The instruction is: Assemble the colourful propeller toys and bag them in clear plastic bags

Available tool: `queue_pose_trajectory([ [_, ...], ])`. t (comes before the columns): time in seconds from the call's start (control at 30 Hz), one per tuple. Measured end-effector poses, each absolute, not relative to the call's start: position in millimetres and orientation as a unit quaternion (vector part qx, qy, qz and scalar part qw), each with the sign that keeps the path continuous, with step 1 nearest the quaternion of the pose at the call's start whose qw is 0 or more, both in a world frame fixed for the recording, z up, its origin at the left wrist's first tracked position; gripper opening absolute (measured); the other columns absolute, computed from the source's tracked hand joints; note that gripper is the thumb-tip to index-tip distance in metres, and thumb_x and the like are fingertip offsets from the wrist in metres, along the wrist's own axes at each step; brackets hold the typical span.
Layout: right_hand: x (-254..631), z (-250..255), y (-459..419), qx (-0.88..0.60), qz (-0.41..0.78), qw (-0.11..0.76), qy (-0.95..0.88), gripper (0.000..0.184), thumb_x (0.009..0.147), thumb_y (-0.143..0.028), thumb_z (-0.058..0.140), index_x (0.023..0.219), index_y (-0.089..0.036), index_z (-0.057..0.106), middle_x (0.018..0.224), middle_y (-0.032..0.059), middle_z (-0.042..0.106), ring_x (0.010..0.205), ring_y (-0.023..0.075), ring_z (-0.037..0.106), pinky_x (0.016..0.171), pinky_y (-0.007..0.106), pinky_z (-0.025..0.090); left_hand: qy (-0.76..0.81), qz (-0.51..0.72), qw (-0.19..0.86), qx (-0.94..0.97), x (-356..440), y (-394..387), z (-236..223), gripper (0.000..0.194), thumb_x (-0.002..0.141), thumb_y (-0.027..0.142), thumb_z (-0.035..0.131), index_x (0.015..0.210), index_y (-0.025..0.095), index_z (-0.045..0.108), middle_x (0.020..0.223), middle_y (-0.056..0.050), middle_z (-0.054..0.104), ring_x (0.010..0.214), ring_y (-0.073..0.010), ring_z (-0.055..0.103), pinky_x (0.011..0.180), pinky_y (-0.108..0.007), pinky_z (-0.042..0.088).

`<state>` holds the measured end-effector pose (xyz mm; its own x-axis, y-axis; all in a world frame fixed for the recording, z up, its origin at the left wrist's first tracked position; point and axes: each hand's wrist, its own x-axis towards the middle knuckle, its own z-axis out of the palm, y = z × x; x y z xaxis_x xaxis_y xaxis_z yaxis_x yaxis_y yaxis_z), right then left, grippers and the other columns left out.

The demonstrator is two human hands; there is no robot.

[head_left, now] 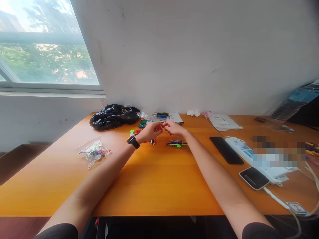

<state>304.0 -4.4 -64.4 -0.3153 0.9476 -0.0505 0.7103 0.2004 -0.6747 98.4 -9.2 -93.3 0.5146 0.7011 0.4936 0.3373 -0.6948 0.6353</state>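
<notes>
Through the head camera I see two bare arms reaching over a wooden bench (149,186). My left hand (151,130), with a black watch (133,142) on its wrist, and my right hand (173,128) meet fingertip to fingertip near the middle. The fingers are bent and pinched close; whether they grip something small, I cannot tell. Below them lie small colourful plastic pieces (132,132), partly behind the left hand, and a blue and green cluster of parts (177,144) beside the right forearm. To the left sits a clear plastic bag (96,153) with more coloured parts inside. At the far left is a crumpled black plastic bag (112,117). On the right, a black phone-like slab (225,150) lies near a white power strip (249,154).
</notes>
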Motion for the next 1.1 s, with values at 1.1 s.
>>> queue_pose_trajectory([
  [1.1,338,-38,-7,-0.503,0.281,-0.073,-0.814,0.025,0.059,-0.035,0.094,0.07,-0.021,0.076,0.073,-0.0001,0.074,0.069,0.0178,0.065,0.058,0.026,0.04,0.382,0.2,-0.019,0.902,96,-17,-94,0.026,0.098,0.03,0.06,0.116,0.02,0.076,0.101,-0.012,0.078,0.106,-0.0329,0.065,0.092,-0.042,0.047],
])
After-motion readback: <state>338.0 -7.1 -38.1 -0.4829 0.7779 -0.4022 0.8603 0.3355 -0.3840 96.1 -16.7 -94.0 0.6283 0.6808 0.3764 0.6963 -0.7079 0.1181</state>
